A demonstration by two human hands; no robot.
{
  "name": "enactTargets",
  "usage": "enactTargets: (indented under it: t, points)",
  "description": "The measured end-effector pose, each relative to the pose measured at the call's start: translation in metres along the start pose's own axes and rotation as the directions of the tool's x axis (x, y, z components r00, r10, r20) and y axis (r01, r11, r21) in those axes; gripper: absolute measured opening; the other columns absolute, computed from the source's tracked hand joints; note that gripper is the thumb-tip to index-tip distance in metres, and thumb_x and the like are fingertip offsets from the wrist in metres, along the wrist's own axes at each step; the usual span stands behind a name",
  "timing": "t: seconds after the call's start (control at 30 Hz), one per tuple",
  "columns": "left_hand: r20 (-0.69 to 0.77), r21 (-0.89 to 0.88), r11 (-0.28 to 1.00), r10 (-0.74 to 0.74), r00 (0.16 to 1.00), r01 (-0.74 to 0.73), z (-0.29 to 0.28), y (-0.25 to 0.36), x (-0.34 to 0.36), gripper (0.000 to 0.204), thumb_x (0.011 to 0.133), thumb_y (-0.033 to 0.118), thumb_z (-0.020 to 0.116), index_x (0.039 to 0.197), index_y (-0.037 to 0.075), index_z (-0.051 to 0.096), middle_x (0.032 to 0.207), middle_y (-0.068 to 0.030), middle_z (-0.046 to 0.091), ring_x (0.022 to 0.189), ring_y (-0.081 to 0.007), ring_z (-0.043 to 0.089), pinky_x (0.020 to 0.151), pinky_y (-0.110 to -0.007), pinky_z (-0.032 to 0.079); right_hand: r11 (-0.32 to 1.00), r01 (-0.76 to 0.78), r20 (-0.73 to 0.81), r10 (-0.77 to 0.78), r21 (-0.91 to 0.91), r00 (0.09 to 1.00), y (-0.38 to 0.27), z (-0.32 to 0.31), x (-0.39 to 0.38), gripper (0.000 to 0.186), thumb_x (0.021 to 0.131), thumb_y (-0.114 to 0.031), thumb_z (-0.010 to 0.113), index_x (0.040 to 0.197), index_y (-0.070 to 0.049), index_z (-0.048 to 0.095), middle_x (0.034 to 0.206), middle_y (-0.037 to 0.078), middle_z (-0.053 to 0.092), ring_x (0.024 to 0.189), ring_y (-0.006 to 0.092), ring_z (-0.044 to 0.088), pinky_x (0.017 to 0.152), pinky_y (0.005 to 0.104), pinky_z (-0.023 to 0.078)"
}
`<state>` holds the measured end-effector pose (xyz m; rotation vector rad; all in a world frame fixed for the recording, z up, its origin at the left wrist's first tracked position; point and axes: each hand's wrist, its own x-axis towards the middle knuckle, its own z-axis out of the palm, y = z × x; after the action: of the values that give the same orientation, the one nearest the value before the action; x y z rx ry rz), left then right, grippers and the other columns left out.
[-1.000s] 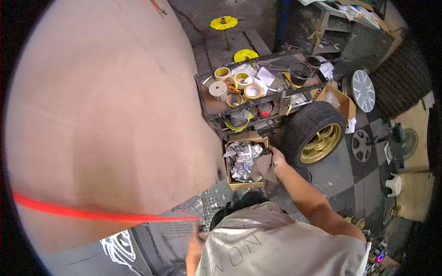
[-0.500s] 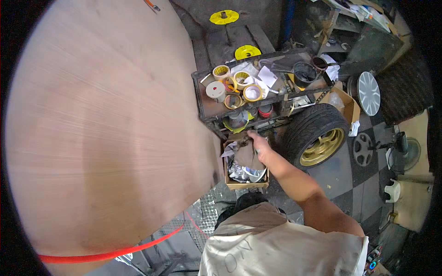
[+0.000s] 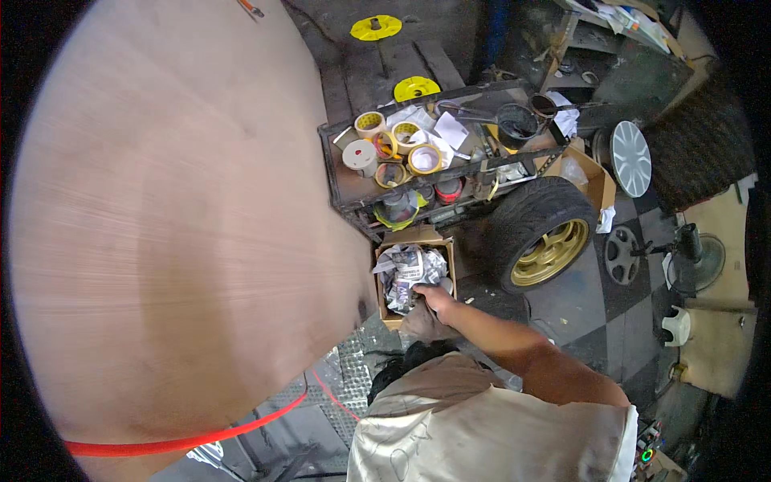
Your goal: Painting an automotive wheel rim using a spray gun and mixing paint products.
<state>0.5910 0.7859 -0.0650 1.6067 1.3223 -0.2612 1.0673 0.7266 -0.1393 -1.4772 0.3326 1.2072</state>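
Note:
My right hand [image 3: 436, 299] reaches over the near side of a small cardboard box [image 3: 390, 321] on the floor. Its fingers are closed on a grey-brown piece of sheet or cloth [image 3: 426, 324], which hangs over the box's near edge. Whether it is paper or fabric, I cannot tell. Crumpled printed paper and silvery scraps [image 3: 411, 267] fill the box, just beyond my fingertips. My left hand is out of view.
A large smooth beige surface [image 3: 185, 241] takes up the left side. Beyond the box stands a dark metal cart [image 3: 341, 186] holding tape rolls [image 3: 424, 159] and a dark bucket [image 3: 516, 124]. To the right is a tyre on a gold wheel [image 3: 550, 253]. A red hose [image 3: 257, 424] runs low left.
My right hand has come from the box's far side to its near side, bringing the grey-brown piece along. The crumpled paper it covered now shows. The view has shifted slightly.

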Motion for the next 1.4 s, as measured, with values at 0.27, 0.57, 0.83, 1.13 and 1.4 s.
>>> enactTargets:
  t: [0.27, 0.57, 0.83, 1.13, 1.4]
  points:
    - [0.017, 0.012, 0.999, -0.039, 0.999, 0.039, -0.003, -0.025, 0.005, 0.03, 0.098, 0.018, 0.073, 0.124, 0.002, 0.069, 0.096, -0.011, 0.071, 0.089, -0.0226, 0.065, 0.08, -0.038, 0.053, 0.962, -0.006, 0.048, -0.007, 0.272, 0.999, -0.055, -0.016, -0.008, 0.035, 0.101, -0.033, 0.073, 0.121, -0.005, 0.075, 0.112, 0.009, 0.076, 0.095, 0.0241, 0.072, 0.087, 0.0409, 0.057]
    - [0.032, 0.009, 0.996, -0.094, 0.995, 0.093, -0.007, -0.055, 0.005, 0.028, 0.099, 0.018, 0.072, 0.122, 0.003, 0.07, 0.093, -0.0085, 0.07, 0.085, -0.0194, 0.064, 0.076, -0.036, 0.052, 0.937, 0.023, 0.056, -0.046, 0.349, 0.997, -0.021, -0.034, -0.002, 0.037, 0.101, -0.031, 0.073, 0.122, -0.001, 0.073, 0.115, 0.014, 0.076, 0.097, 0.0268, 0.073, 0.086, 0.0428, 0.058]
    - [0.021, -0.041, 0.989, -0.138, 0.99, 0.139, -0.007, -0.092, -0.002, 0.026, 0.1, 0.019, 0.071, 0.121, 0.004, 0.07, 0.09, -0.0063, 0.069, 0.082, -0.0166, 0.062, 0.074, -0.034, 0.052, 0.995, -0.069, -0.033, 0.071, 0.07, 0.997, 0.018, -0.028, -0.036, 0.043, 0.097, -0.034, 0.076, 0.125, -0.001, 0.072, 0.116, 0.012, 0.073, 0.101, 0.0275, 0.068, 0.09, 0.0457, 0.053]
    - [0.077, -0.091, 0.981, -0.165, 0.983, 0.172, -0.041, -0.15, 0.018, 0.024, 0.101, 0.02, 0.07, 0.119, 0.004, 0.07, 0.086, -0.0038, 0.068, 0.079, -0.0134, 0.061, 0.071, -0.032, 0.051, 0.941, 0.069, -0.006, -0.071, 0.331, 0.997, -0.03, -0.007, -0.03, 0.04, 0.102, -0.033, 0.068, 0.129, -0.004, 0.071, 0.12, 0.011, 0.073, 0.101, 0.029, 0.071, 0.089, 0.0477, 0.056]
    - [-0.105, -0.222, 0.974, -0.061, 0.993, 0.037, -0.082, -0.156, 0.041, 0.023, 0.102, 0.022, 0.071, 0.117, 0.005, 0.071, 0.081, 0.001, 0.066, 0.069, -0.0081, 0.055, 0.062, -0.027, 0.045, 0.732, 0.635, -0.294, -0.567, 0.248, 0.769, -0.188, -0.006, -0.063, 0.044, 0.099, -0.029, 0.075, 0.134, -0.003, 0.064, 0.122, 0.011, 0.074, 0.108, 0.0283, 0.069, 0.1, 0.0424, 0.051]
